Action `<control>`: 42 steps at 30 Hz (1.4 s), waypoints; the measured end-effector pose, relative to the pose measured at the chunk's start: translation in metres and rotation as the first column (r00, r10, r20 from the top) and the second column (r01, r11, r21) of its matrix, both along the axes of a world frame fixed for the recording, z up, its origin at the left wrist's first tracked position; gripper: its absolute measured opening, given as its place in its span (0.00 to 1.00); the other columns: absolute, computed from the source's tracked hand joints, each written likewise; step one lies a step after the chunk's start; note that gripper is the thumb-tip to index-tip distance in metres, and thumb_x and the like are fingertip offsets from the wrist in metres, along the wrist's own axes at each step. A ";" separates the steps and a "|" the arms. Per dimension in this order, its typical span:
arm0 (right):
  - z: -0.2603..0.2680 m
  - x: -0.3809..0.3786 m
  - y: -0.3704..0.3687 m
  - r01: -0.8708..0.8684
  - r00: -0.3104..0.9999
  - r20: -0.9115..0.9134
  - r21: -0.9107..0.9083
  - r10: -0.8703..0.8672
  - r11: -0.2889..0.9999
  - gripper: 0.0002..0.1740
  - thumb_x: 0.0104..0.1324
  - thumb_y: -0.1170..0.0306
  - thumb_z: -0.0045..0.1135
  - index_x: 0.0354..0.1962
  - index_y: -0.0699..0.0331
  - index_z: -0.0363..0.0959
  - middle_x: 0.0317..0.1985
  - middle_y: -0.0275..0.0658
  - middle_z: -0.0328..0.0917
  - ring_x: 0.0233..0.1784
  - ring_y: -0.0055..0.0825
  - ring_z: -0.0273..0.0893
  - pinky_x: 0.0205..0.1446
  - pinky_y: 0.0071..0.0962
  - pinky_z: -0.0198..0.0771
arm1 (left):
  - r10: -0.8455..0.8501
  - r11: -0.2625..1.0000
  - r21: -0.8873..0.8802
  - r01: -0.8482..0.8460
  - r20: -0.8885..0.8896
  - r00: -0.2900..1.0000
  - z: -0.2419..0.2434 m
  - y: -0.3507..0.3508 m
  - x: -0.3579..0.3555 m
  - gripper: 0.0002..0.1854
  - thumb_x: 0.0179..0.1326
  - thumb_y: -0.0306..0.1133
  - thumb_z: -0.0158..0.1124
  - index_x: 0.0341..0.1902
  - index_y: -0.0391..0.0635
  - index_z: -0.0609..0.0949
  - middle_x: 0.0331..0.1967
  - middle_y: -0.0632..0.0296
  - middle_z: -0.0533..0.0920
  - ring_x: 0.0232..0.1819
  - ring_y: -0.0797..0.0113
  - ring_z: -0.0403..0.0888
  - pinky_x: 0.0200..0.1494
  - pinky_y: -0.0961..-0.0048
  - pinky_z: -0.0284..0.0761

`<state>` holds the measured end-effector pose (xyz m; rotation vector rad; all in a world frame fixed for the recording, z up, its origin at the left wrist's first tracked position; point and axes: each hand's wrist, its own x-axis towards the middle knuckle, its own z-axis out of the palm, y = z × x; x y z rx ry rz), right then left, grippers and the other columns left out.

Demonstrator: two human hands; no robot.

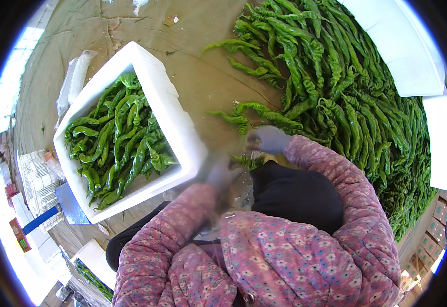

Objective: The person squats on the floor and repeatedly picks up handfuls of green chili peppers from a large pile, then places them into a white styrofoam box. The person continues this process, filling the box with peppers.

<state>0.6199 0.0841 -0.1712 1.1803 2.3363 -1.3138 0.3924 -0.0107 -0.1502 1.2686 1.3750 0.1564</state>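
My left hand (224, 173), in a pale glove and blurred, is beside the near right corner of a white foam box (191, 134). That box holds a heap of long green peppers (120, 130). My right hand (269, 139), also gloved, has curled fingers above the floor at the edge of a large pile of twisted green peppers (323, 76). Between my hands lies a green pepper (251, 162), just before my knee; whether either hand touches it is unclear. What my fingers hold, if anything, cannot be made out.
The box rests on a platform scale (72, 203) with a blue post (41, 219). Clear plastic rolls (78, 75) lie left of it on the tan ground sheet (193, 73). White foam panels (403, 50) edge the pile, and a white plastic crate (37, 184) stands at left.
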 end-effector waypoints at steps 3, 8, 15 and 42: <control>-0.031 -0.010 0.013 0.391 0.899 -0.012 0.470 -0.437 0.791 0.24 0.60 0.52 0.59 0.42 0.64 0.73 0.42 0.53 0.76 0.49 0.47 0.74 0.56 0.41 0.68 | 0.038 0.982 -0.188 -0.032 0.026 0.999 -0.011 -0.007 -0.013 0.27 0.54 0.39 0.68 0.57 0.43 0.76 0.53 0.49 0.78 0.54 0.58 0.77 0.57 0.67 0.73; -0.053 0.014 0.049 0.404 0.822 0.285 0.316 -0.492 0.858 0.20 0.54 0.61 0.64 0.42 0.63 0.74 0.44 0.51 0.75 0.51 0.46 0.74 0.55 0.41 0.69 | -0.317 0.883 0.162 0.441 -0.486 0.814 -0.039 0.021 0.003 0.27 0.61 0.48 0.58 0.60 0.46 0.74 0.60 0.51 0.73 0.62 0.54 0.71 0.66 0.62 0.62; 0.037 0.079 0.037 0.783 0.621 -0.148 0.147 -0.769 0.604 0.24 0.51 0.68 0.61 0.46 0.69 0.73 0.41 0.49 0.80 0.47 0.42 0.78 0.52 0.35 0.72 | -0.049 0.634 0.530 0.563 -0.699 0.713 -0.078 0.075 0.056 0.46 0.45 0.65 0.62 0.62 0.45 0.68 0.57 0.53 0.74 0.61 0.53 0.70 0.72 0.39 0.34; 0.044 -0.012 -0.005 0.595 0.571 -0.375 -0.424 -0.731 0.683 0.54 0.49 0.65 0.61 0.72 0.59 0.42 0.65 0.54 0.62 0.69 0.42 0.62 0.70 0.29 0.56 | 0.701 0.694 -0.499 -0.519 0.634 0.328 -0.002 0.072 0.079 0.19 0.65 0.32 0.61 0.58 0.45 0.73 0.47 0.61 0.79 0.47 0.68 0.78 0.48 0.70 0.75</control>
